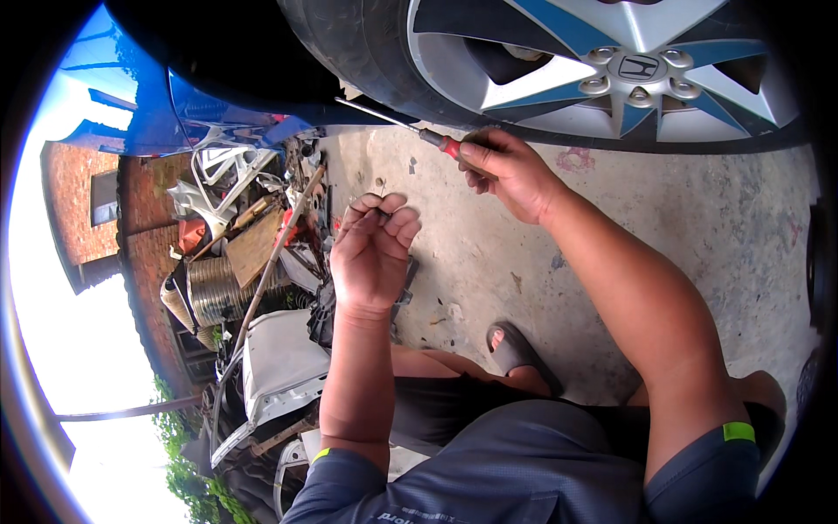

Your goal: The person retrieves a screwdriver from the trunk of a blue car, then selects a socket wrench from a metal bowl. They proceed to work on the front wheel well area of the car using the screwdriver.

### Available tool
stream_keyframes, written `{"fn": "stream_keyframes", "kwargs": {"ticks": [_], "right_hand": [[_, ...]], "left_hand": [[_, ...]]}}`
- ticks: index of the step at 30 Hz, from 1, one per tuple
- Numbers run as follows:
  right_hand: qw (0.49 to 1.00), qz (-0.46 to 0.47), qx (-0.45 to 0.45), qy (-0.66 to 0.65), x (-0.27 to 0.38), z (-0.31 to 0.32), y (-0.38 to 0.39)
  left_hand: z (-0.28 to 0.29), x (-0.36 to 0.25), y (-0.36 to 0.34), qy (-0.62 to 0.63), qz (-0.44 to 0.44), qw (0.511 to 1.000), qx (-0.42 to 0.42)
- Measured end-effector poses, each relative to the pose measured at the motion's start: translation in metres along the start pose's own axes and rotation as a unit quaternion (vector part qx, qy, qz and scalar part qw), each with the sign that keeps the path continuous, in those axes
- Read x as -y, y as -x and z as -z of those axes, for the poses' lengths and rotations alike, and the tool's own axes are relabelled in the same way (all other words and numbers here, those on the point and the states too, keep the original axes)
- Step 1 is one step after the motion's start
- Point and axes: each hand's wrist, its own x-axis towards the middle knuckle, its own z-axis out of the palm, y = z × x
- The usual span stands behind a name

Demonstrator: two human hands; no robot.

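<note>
Concrete floor (663, 218) below, wheel (611, 70) cut off at top. Right hand (511, 175) wraps tight round screwdriver (410, 129), tip lost in shadow under car (131, 96). Left hand (374, 249) pinches sth small & dark, can't ID. Scrap pile (253, 244) on left.

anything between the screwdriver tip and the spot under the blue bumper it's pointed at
Nothing visible. The right hand grips the red-handled screwdriver, whose shaft runs clear past the tyre to the blue bumper edge. The tip's contact point is too small to make out.
</note>
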Motion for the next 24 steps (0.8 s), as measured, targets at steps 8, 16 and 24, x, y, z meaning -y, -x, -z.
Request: {"fn": "stream_keyframes", "kwargs": {"ticks": [8, 16, 24], "right_hand": [[0.968, -0.09, 0.188, 0.136, 0.012, -0.009, 0.008], [0.929, 0.103, 0.178, 0.306, 0.007, -0.076, -0.013], [0.937, 0.341, 0.024, 0.077, 0.089, -0.183, -0.042]], "left_hand": [[-0.017, -0.021, -0.005, -0.193, -0.108, 0.971, -0.09], [-0.065, -0.066, -0.004, -0.262, -0.25, 0.924, -0.121], [-0.147, -0.132, 0.007, -0.556, -0.4, 0.699, -0.205]]}}
